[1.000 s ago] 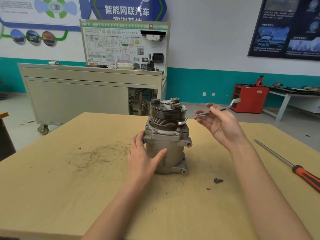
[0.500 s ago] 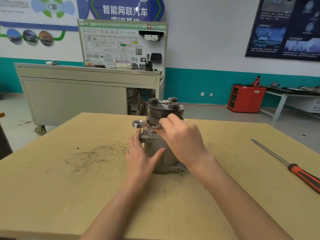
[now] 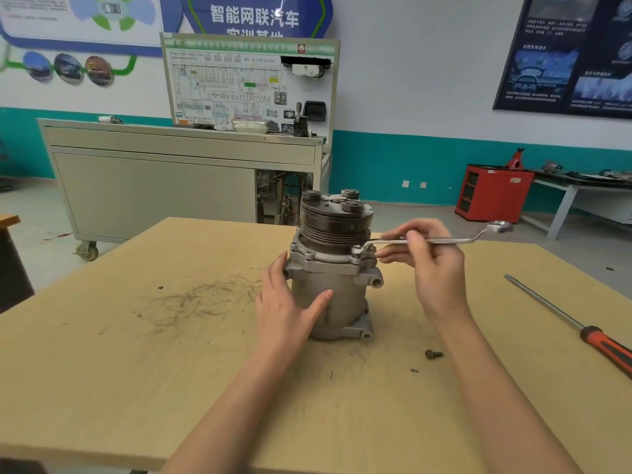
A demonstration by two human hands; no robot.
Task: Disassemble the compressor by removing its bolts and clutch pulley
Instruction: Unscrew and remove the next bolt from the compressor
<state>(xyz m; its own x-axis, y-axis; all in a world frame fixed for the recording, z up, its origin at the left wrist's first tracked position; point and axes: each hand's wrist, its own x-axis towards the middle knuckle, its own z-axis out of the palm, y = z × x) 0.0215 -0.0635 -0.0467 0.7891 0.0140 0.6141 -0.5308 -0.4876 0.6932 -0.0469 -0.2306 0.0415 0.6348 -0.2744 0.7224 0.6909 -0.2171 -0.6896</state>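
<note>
The wooden desk point(image 3: 143, 364) carries the compressor point(image 3: 333, 268), which stands upright near its middle with the dark, grooved clutch pulley point(image 3: 335, 227) on top. The left hand point(image 3: 290, 302) presses against the compressor's left side, fingers spread around the grey body and thumb across its front. To the right of the compressor, the right hand point(image 3: 427, 261) pinches the shaft of a slim offset ring wrench point(image 3: 441, 239), whose near ring sits over a bolt point(image 3: 357, 250) on the compressor's right flange while the far end points away to the right. Well to the right of the compressor lies a long screwdriver point(image 3: 567, 323) with a red handle. A loose bolt point(image 3: 433, 354) lies on the desk just right of the compressor's base.
</note>
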